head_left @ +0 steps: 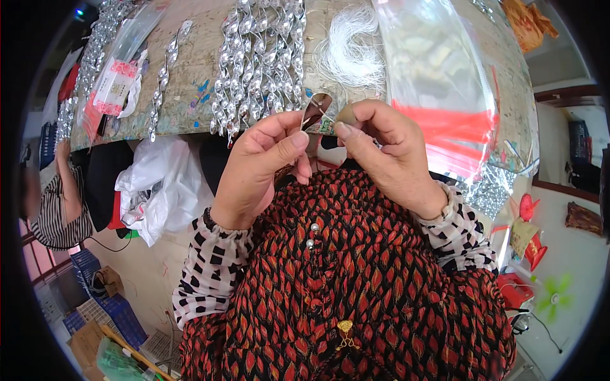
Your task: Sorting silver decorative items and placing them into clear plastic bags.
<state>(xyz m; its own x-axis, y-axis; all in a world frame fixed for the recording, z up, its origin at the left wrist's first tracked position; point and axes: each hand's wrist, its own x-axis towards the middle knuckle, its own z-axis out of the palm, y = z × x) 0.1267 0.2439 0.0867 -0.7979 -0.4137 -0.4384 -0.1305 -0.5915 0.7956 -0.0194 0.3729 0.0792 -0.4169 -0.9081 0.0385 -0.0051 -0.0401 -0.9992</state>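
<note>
My left hand pinches a shiny curved metallic piece between thumb and fingers, just past the near table edge. A short length of thin white cord crosses from that piece to my right hand. There, thumb and forefinger are closed on the cord's end, with a dull gold-toned edge showing beside the fingertips. A loose coil of white cord lies beyond my hands. To its left, several twisted silver spiral strips are laid side by side, their ends hanging at the table edge.
On the table lie a lone spiral strip, a pink-and-white packet and clear bags with red bands. A white plastic bag hangs below the edge. Another person in a striped top works at far left.
</note>
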